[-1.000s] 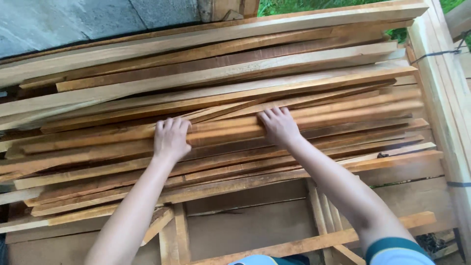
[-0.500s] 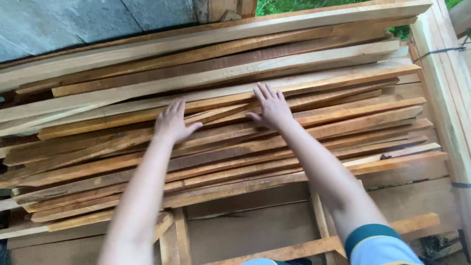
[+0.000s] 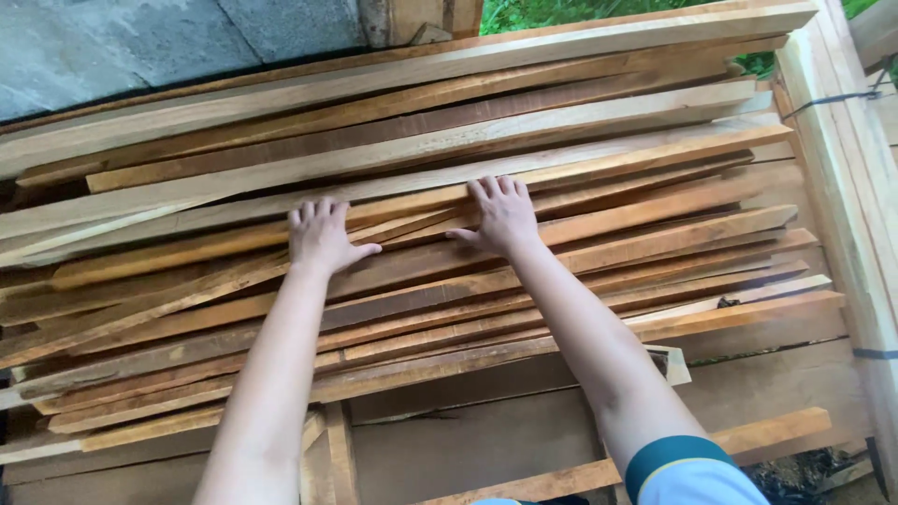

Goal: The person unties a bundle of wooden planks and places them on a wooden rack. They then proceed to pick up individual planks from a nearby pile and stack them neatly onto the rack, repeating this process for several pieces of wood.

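While both lie flat (fingers spread), left hand (image 3: 321, 238) and right hand (image 3: 503, 215) press stacked planks (image 3: 599, 196); neither grip closed.

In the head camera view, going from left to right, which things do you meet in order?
Grey wall → left hand on the stack of wooden slats → right hand on the same stack → pale upright plank at the right edge.

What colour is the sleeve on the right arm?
The sleeve is white with a dark green band at its edge, seen in the head view.
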